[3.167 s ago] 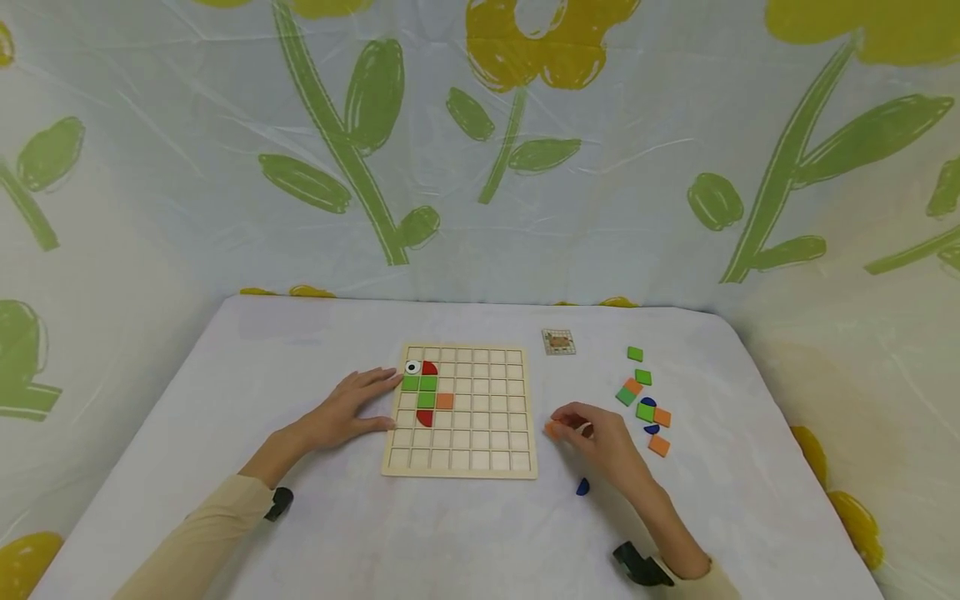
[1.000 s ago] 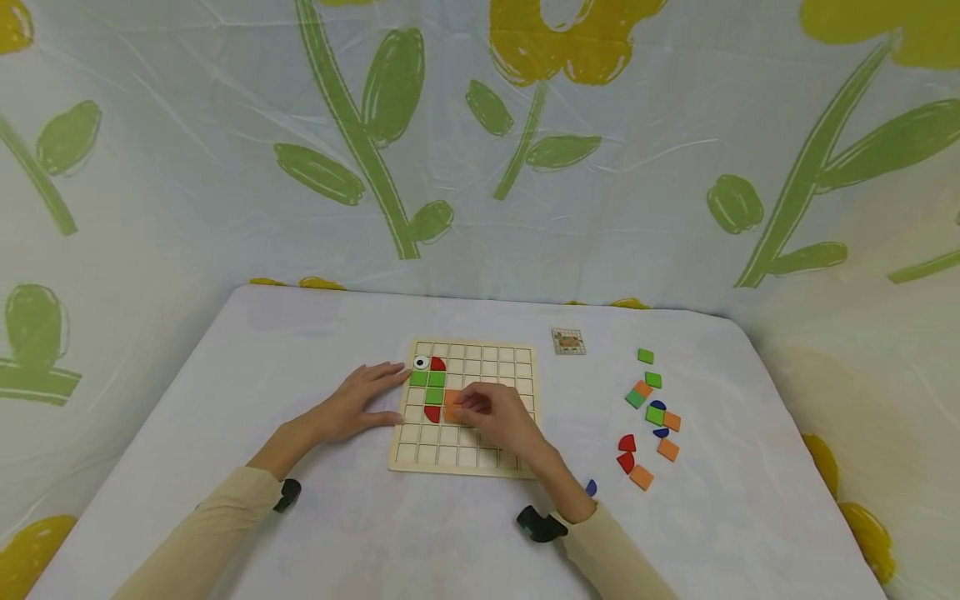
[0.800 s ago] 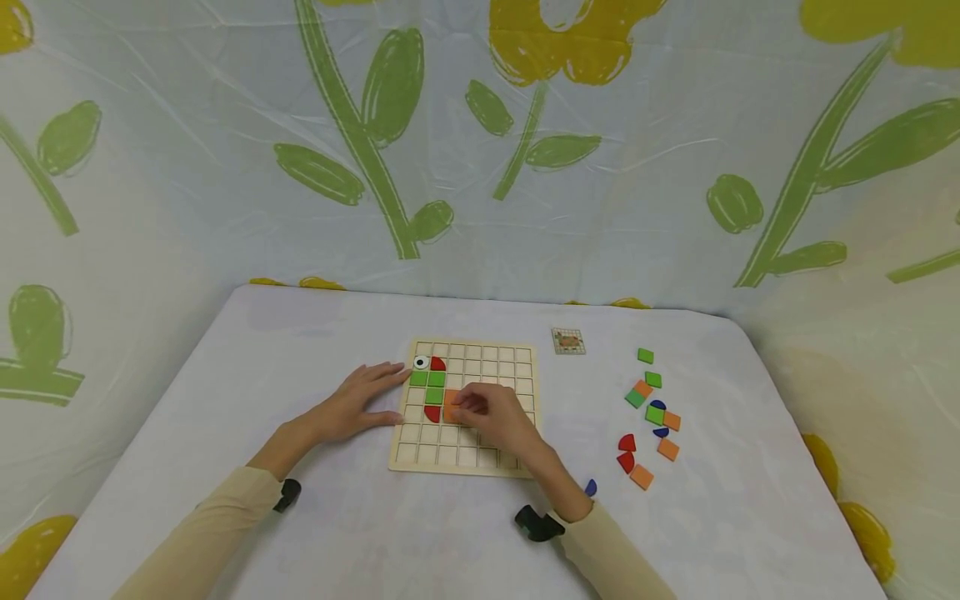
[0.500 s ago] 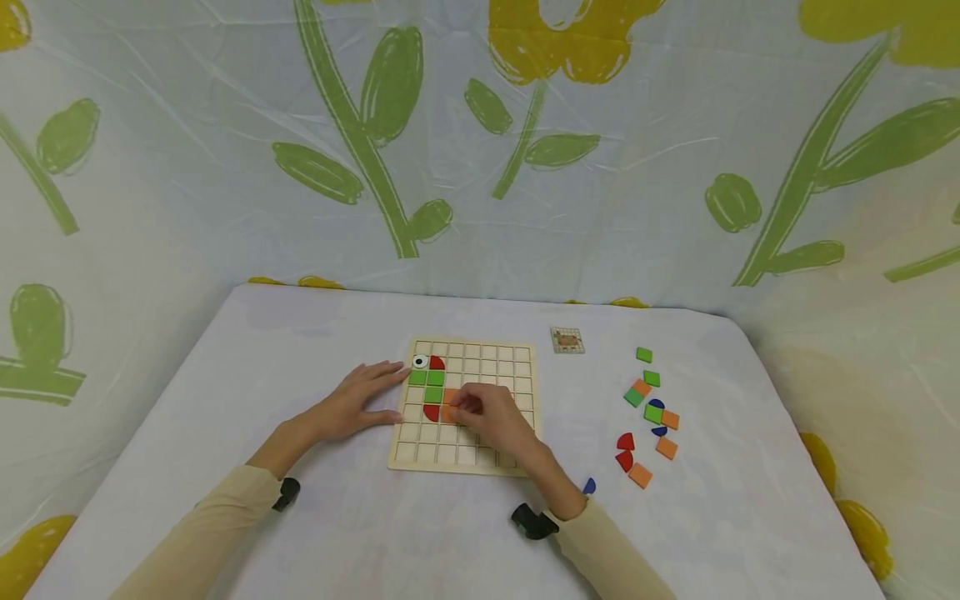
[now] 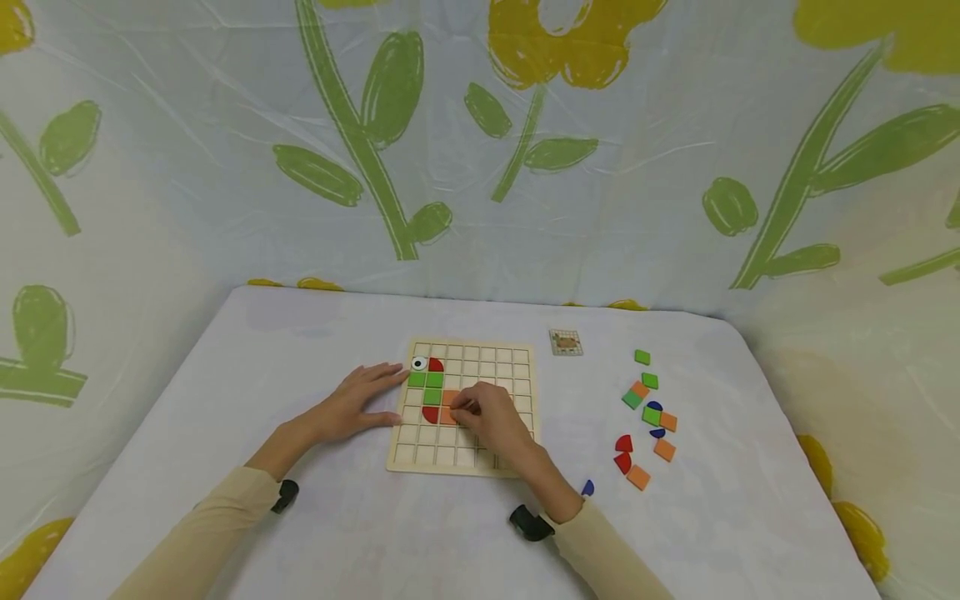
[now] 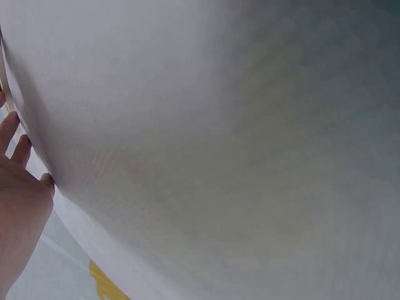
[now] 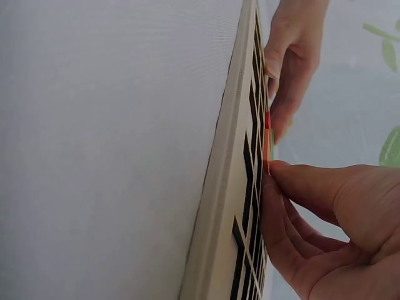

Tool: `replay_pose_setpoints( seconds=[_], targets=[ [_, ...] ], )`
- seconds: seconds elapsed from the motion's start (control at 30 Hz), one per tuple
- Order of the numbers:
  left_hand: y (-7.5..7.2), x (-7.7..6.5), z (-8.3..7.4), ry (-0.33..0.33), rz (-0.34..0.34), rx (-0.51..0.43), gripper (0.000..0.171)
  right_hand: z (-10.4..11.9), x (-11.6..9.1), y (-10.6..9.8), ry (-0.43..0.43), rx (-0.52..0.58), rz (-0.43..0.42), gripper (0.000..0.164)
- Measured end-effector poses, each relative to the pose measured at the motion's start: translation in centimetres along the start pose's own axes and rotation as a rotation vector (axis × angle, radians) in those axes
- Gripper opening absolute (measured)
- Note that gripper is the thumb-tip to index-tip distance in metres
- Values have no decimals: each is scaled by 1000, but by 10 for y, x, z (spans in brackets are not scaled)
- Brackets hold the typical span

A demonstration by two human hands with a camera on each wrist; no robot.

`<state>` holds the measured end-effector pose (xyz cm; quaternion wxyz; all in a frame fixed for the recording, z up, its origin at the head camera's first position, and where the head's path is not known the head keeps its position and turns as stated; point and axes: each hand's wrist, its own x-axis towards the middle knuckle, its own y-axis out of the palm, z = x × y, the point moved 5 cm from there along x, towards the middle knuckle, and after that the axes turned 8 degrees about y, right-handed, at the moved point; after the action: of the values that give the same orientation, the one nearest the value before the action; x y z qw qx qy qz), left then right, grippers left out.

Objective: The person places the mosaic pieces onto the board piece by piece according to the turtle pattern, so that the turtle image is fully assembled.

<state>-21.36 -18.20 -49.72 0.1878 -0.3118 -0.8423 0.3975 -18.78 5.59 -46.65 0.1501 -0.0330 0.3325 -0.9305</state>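
Observation:
A light wooden grid board (image 5: 487,354) lies on the white table. My left hand (image 5: 356,406) rests with outstretched fingers and thumb at the board's left edge. On the grid, my right hand (image 5: 495,423) pinches an orange square tile (image 5: 446,417) between thumb and fingertips; its right part is hidden. That tile sits in the cell below another orange tile (image 5: 447,397) and right of a red quarter-round (image 5: 431,414). Green square tiles (image 5: 432,397), an upper red quarter-round (image 5: 436,365) and a white eye piece (image 5: 419,363) fill cells at the left.
A small picture card (image 5: 566,342) lies beyond the board's right side. Loose green tiles (image 5: 642,357), orange tiles (image 5: 638,477), red quarter-rounds (image 5: 623,462) and blue rounded pieces (image 5: 657,433) are scattered on the right. One blue piece (image 5: 588,487) lies near my right forearm.
My right hand has carried the orange tile from beside the board leftward onto the grid. Within the last second the tile has shifted slightly into its cell. My left hand stays put.

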Motion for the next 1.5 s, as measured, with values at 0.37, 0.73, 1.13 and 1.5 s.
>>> replay_pose_setpoints(
  seconds=[0.37,0.73,1.13,1.5],
  targets=[
    [-2,-1,-1,-16,-5,9,79,-11,-12,-17,-21,21,-18,6],
    [0,-2,2,-21,-5,-10,81,-27,-28,-46,-11,24,-85,4],
    [-1,-2,-1,-15,-13,-10,81,-48,-52,-72,-20,6,-173,9],
    [4,-1,0,-30,-24,4,82,-70,-78,-100,84,-60,-246,10]
  ],
)
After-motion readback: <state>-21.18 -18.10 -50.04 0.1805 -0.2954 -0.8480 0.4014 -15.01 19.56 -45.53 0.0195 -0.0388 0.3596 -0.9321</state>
